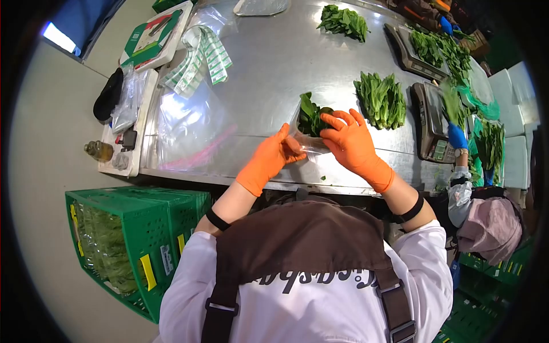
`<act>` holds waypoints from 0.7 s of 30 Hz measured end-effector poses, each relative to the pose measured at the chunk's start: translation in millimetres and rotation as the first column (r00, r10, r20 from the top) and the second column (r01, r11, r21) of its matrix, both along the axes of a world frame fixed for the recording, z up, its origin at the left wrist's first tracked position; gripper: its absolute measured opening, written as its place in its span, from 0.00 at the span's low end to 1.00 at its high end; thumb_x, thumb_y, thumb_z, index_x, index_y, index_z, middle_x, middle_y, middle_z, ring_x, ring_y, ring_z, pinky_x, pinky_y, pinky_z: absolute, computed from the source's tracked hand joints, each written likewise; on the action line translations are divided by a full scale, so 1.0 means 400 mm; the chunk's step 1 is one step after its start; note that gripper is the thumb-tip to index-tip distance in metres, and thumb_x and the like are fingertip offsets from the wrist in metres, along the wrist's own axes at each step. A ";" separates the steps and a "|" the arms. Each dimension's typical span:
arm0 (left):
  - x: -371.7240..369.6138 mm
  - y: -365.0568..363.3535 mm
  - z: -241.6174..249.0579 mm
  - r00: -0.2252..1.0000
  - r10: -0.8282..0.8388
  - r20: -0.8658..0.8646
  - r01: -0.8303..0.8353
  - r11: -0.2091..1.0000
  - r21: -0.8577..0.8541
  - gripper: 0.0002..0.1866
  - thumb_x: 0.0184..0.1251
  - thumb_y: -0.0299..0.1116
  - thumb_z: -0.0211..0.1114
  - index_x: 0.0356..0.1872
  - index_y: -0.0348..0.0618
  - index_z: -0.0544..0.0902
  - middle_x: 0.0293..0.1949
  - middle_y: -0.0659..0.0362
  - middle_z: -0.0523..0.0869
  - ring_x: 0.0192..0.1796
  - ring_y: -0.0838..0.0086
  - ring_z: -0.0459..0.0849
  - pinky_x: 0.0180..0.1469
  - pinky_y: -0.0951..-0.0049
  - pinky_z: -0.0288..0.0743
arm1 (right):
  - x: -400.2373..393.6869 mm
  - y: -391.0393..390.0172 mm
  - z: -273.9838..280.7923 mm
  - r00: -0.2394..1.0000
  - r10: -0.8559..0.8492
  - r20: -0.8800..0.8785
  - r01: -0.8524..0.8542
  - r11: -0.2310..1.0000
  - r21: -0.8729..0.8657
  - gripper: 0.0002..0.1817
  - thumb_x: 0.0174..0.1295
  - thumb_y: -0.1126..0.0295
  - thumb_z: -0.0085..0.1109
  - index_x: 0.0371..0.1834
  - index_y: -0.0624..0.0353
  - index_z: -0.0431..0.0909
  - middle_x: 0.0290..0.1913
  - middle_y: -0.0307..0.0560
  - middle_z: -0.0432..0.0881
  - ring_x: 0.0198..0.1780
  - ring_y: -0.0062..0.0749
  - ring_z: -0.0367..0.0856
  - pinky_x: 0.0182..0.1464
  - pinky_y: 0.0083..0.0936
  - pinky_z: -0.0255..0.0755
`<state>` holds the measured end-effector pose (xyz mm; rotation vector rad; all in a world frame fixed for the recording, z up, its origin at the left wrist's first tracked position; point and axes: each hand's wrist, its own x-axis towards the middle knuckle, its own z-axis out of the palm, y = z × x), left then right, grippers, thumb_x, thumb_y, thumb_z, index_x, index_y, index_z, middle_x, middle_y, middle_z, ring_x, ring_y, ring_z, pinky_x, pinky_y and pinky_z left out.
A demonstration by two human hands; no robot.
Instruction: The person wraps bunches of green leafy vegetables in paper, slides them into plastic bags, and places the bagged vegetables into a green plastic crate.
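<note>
A clear plastic bag (312, 144) with dark leafy greens (309, 117) in its mouth is held over the steel table's front part. My left hand (267, 162), in an orange glove, pinches the bag's left edge between thumb and fingers. My right hand (355, 147), gloved the same, has its fingers curled onto the greens and the bag's right side; its fingertips partly cover the leaves. To the right of the bag lies a bunch of leafy greens (380, 100). Another bunch (343, 23) rests farther back.
Flat clear bags (189, 128) and a strip of printed labels (201, 57) lie at left. Two scales (426, 128) stand at right, near a co-worker's blue-gloved hand (457, 136) holding greens. A green crate (163, 228) of bagged greens stands by my left side.
</note>
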<state>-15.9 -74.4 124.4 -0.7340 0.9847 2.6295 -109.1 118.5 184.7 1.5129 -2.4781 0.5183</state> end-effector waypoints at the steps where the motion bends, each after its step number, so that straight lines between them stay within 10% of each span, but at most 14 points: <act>1: 0.006 -0.006 -0.008 0.997 -0.010 -0.073 0.011 1.000 0.013 0.28 0.72 0.53 0.50 0.19 0.40 0.76 0.22 0.54 0.78 0.40 0.58 0.83 0.48 0.53 0.77 | 0.007 -0.007 0.011 1.000 0.002 0.025 -0.001 0.998 -0.071 0.05 0.47 0.70 0.65 0.27 0.51 0.80 0.54 0.38 0.78 0.59 0.41 0.71 0.66 0.49 0.56; 11: 0.056 0.024 0.177 0.991 0.043 -0.124 -0.051 0.997 -0.063 0.28 0.73 0.53 0.49 0.16 0.42 0.71 0.18 0.56 0.73 0.27 0.61 0.75 0.42 0.56 0.76 | 0.045 -0.029 0.106 0.994 0.106 -0.036 -0.111 0.955 -0.273 0.08 0.46 0.76 0.63 0.29 0.56 0.74 0.49 0.41 0.78 0.57 0.42 0.71 0.64 0.48 0.58; 14: 0.034 -0.008 0.060 0.999 0.006 0.034 -0.006 1.000 -0.024 0.29 0.73 0.52 0.48 0.15 0.41 0.71 0.18 0.53 0.75 0.28 0.58 0.77 0.42 0.57 0.76 | 0.028 -0.048 0.086 0.986 0.158 -0.062 -0.166 0.969 -0.182 0.12 0.44 0.76 0.64 0.32 0.55 0.73 0.47 0.42 0.77 0.57 0.41 0.72 0.62 0.47 0.59; 16: 0.051 -0.003 0.067 0.998 0.035 0.056 -0.030 0.996 -0.081 0.29 0.73 0.51 0.50 0.15 0.38 0.73 0.19 0.50 0.76 0.28 0.57 0.78 0.42 0.56 0.75 | -0.019 -0.077 0.201 0.972 0.201 -0.122 -0.234 0.876 -0.421 0.14 0.43 0.78 0.63 0.34 0.54 0.72 0.45 0.44 0.78 0.53 0.43 0.74 0.59 0.48 0.62; 18: 0.082 -0.004 0.087 0.999 -0.048 -0.003 0.047 0.992 -0.117 0.29 0.72 0.50 0.52 0.16 0.36 0.74 0.21 0.50 0.78 0.29 0.57 0.79 0.42 0.56 0.75 | -0.078 -0.068 0.357 0.983 0.045 -0.179 -0.164 0.658 -0.735 0.09 0.46 0.80 0.61 0.30 0.56 0.73 0.37 0.43 0.82 0.39 0.42 0.78 0.49 0.38 0.69; 19: 0.090 -0.010 0.097 0.997 -0.076 -0.023 0.072 0.984 -0.162 0.28 0.72 0.48 0.51 0.17 0.36 0.77 0.20 0.50 0.79 0.29 0.57 0.81 0.42 0.57 0.75 | -0.150 -0.032 0.429 0.902 -0.069 -0.427 -0.267 0.688 -0.675 0.16 0.55 0.85 0.53 0.48 0.63 0.75 0.47 0.47 0.80 0.48 0.32 0.76 0.49 0.25 0.71; 21: 0.114 -0.010 0.122 0.994 -0.111 0.012 0.111 0.963 -0.246 0.28 0.72 0.47 0.51 0.17 0.36 0.78 0.19 0.49 0.79 0.29 0.57 0.81 0.42 0.59 0.75 | -0.186 -0.024 0.533 0.627 -0.580 -0.519 -0.094 0.606 -0.790 0.12 0.60 0.80 0.56 0.48 0.62 0.78 0.41 0.46 0.81 0.43 0.28 0.78 0.47 0.25 0.72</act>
